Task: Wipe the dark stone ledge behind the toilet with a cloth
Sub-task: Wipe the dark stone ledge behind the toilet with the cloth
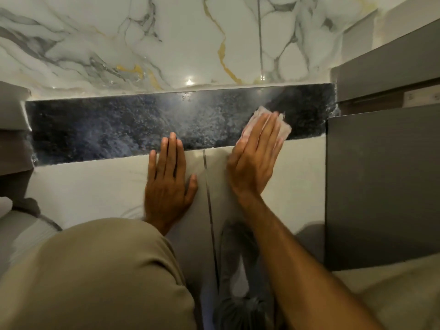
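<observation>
Your right hand [256, 160] lies flat and open, fingers stretched out, pressing a small pale cloth [284, 131] down onto the dark stone ledge [114, 129]. You are not gripping the cloth. Your palm and fingers just push on it. The cloth sits near the right end of the ledge, close to the grey cabinet [381, 182], and part of it is hidden under your fingers.

Your left hand [167, 179] is also flat and open. It holds nothing. It leans on the pale wall panel [95, 189] below the ledge, and its fingertips reach up onto the ledge's front edge.

Here is what could go wrong. The cloth is only pinned, not held, so a fast swipe could leave it behind or let it slide off the front edge and drop down. The ledge looks shiny and maybe wet, so your hand could slip too. The cloth is small, so you may miss the back strip by the marble wall [166, 39] and the far left end. Your left fingertips rest on the stone, so they may leave marks there.
</observation>
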`<state>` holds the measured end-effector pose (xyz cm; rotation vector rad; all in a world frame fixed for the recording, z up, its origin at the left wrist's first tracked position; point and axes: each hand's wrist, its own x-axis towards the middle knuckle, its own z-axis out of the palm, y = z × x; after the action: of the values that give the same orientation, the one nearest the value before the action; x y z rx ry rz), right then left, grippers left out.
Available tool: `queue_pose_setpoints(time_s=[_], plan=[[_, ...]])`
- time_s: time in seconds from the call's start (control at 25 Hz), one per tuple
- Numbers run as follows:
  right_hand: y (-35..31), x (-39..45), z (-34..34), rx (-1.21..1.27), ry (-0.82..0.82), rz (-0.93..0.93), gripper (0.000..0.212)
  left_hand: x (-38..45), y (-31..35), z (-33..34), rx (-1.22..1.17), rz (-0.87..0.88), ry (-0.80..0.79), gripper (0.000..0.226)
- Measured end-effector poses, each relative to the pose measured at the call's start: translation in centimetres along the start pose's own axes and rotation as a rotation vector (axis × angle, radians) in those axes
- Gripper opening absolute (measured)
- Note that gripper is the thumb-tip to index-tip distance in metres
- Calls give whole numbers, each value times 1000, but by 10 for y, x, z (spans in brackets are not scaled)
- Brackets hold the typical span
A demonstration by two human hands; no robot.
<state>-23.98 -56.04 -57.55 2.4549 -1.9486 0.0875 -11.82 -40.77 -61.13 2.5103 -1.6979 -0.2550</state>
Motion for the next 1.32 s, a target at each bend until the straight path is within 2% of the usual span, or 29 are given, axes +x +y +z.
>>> queue_pose_setpoints(time_s=[0.08, 0.24, 0.32, 0.48, 0.56, 0.64, 0.8, 0.96, 1.12, 1.2, 1.32], plan=[[17, 4, -1, 50, -77, -24, 64, 3, 8, 2, -16, 81, -1, 78], [47, 118, 19, 22, 44, 130, 64, 1, 4, 12, 5, 95, 20, 79], [53, 139, 25, 41, 41, 183, 67, 1, 4, 13, 2, 82, 27, 79], [32, 80, 16, 106, 78, 357, 66, 3, 7, 5, -19, 86, 28, 79], [36, 65, 13, 68, 25, 334, 68, 3, 6, 3, -21, 83, 33, 78], [48, 96, 16, 35, 4, 270, 69, 2, 6, 5, -33, 79, 38, 78], [55, 138, 26, 46, 67, 327, 76, 1, 5, 14, -43, 79, 49, 79], [52, 69, 21, 116, 92, 358, 65, 2, 5, 9, -42, 75, 34, 79], [52, 37, 17, 109, 28, 484, 71, 2, 6, 6, -39, 70, 37, 78], [52, 56, 19, 121, 44, 437, 72, 2, 5, 8, -35, 73, 44, 78], [64, 95, 28, 144, 57, 218, 72, 1, 4, 14, -35, 76, 56, 78]])
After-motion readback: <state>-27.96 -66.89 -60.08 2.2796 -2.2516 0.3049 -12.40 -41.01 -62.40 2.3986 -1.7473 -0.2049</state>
